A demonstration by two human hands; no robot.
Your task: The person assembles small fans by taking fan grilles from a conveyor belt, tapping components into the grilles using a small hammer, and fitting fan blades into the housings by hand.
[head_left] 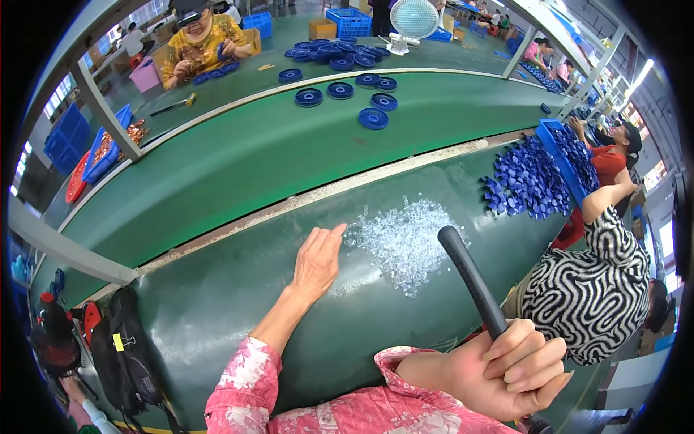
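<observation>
My right hand [517, 365] is wrapped round a long black handle [473, 282], whose rounded end points up and away over the bench; a dark part of the tool shows below the fist, too cut off to name. On the green bench top [217, 325], my left hand [318, 259] rests with fingers stretched forward and held close together. Its fingertips are at the left edge of a pile of small clear plastic pieces [408, 242]. No object shows in the left hand, though its palm side is hidden.
Beyond the bench runs a green conveyor [238, 159] with blue discs [373, 118]. A heap of blue parts [528, 177] lies at right beside a blue tray [560, 159]. A co-worker in a patterned top [589, 289] is close at right. A black bag [130, 354] lies at left.
</observation>
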